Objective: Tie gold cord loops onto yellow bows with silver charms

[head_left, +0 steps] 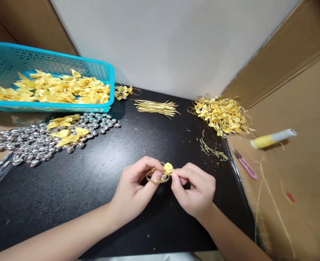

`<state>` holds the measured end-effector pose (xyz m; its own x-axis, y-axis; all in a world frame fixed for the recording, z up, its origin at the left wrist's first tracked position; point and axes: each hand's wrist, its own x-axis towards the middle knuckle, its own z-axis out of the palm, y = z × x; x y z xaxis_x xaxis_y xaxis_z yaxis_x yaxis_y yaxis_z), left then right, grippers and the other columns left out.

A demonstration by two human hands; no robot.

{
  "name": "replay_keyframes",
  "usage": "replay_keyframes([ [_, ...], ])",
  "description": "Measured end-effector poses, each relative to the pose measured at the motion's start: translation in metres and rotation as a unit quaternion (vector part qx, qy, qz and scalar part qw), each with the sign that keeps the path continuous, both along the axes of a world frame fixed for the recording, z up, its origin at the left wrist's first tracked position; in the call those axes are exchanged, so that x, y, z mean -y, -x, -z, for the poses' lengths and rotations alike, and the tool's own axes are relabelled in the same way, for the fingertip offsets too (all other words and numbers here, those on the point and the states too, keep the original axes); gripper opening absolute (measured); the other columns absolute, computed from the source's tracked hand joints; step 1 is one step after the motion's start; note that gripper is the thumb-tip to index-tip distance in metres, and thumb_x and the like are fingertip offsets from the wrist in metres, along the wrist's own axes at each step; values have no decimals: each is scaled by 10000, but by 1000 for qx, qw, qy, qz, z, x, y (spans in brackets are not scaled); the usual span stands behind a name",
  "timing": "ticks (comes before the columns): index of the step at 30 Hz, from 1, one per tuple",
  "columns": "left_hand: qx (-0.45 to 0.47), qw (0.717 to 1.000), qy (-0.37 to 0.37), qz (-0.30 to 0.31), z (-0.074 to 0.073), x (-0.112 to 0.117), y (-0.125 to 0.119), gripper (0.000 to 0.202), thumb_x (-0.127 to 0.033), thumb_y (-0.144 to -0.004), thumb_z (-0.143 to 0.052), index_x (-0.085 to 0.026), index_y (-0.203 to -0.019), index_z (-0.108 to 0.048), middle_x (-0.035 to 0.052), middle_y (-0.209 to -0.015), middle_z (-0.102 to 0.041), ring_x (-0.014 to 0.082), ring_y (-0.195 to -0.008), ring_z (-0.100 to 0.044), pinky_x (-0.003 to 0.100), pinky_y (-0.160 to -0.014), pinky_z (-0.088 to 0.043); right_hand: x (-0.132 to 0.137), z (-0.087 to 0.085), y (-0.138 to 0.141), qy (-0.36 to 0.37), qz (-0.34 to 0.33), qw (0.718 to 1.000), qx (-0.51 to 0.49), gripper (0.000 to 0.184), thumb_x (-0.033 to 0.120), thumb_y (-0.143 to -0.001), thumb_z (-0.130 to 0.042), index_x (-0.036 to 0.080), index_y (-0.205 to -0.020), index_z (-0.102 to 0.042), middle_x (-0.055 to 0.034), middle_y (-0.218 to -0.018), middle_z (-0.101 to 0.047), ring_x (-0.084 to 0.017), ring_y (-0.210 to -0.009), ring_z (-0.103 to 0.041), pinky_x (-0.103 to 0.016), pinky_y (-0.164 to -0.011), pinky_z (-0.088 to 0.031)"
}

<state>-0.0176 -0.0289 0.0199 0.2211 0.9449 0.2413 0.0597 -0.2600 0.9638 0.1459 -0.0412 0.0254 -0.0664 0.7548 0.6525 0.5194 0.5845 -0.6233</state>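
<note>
My left hand [138, 185] pinches a thin gold loop [157, 181] between thumb and forefinger, above the black tabletop. A yellow ribbon bow [168, 168], bunched up small, sits at the loop's far right side. My right hand [195, 185] is closed, its thumb and forefinger pinching the bow's right edge. Just below the bow, a small silver bead [163, 177] shows inside the loop; my left fingertips hide part of that spot, and how the pieces are joined cannot be made out.
A blue basket [67, 107] of yellow bows stands back left, with silver beads [37, 143] before it. Gold twist ties [157, 107] lie at the back. Finished-looking bow loops [222, 114], wire offcuts [212, 151], pink-handled snips [246, 166] and a ribbon roll [272, 139] are right.
</note>
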Motion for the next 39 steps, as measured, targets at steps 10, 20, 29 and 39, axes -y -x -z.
replay_keyframes([
  [10, -52, 990, -131, 12, 8, 1, 5, 182, -41, -854, -578, -205, -931, -590, 0, -824, -683, 107, -736, -662, 189, -684, -526, 2, 3, -1, 4, -3, 1000, -8, 176, 13, -761, -599, 181, -777, -645, 42, -567, -442, -76, -489, -427, -215, -466, -392],
  [20, -46, 987, -154, 25, 7, -1, 4, 187, -31, -833, -580, -193, -924, -593, 6, -783, -661, 109, -696, -647, 197, -656, -521, 4, 1, 0, 13, -15, 1000, -22, 171, 26, -784, -592, 188, -778, -646, 45, -555, -453, -78, -481, -441, -213, -464, -400],
  [29, 5, 999, -49, -2, 7, 4, 0, 183, -65, -842, -603, -222, -885, -521, -31, -747, -621, 79, -626, -607, 153, -588, -491, 5, 1, 3, 104, -33, 990, -88, 138, 56, -818, -597, 156, -763, -674, 24, -583, -523, -63, -495, -439, -188, -453, -367],
  [39, 145, 972, 180, 31, -4, -4, -5, 164, -201, -829, -663, -190, -802, -502, -36, -645, -616, 80, -556, -571, 177, -550, -473, 4, 12, 2, 260, -50, 942, -205, 150, 235, -861, -629, 169, -750, -705, 28, -594, -484, -83, -525, -421, -220, -471, -328],
])
